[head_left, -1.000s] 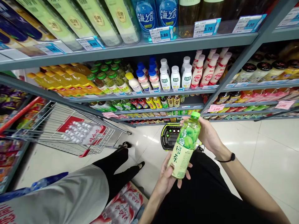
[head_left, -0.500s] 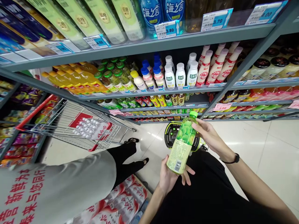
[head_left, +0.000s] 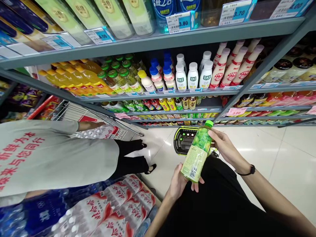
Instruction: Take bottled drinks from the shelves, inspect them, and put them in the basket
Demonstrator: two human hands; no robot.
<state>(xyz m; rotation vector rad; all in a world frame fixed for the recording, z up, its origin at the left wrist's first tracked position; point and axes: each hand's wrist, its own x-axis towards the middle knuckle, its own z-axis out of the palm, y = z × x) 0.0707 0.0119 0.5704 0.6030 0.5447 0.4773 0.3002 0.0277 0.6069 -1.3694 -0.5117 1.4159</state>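
A green drink bottle [head_left: 197,151] with a green cap and a label picturing green fruit is tilted in front of my body, its pale text side and barcode facing me. My left hand [head_left: 179,181] is closed around its base, with a few fingertips showing beneath it. Near the cap, my right hand [head_left: 223,144] grips the upper part from the right; some of its fingers are hidden behind the bottle. A black shopping basket [head_left: 182,142] with a yellow-green rim is on the floor just beyond, partly covered by the bottle.
Shelves [head_left: 153,95] of bottled drinks stretch across the front. To the left, a person in a grey shirt [head_left: 74,161] stands beside a metal shopping cart [head_left: 123,133]. Shrink-wrapped packs of bottles [head_left: 118,204] are stacked at lower left.
The person on the left has moved, and an arm now reaches over the cart. My hands still hold the bottle, turned slightly. More of the stacked packs shows.
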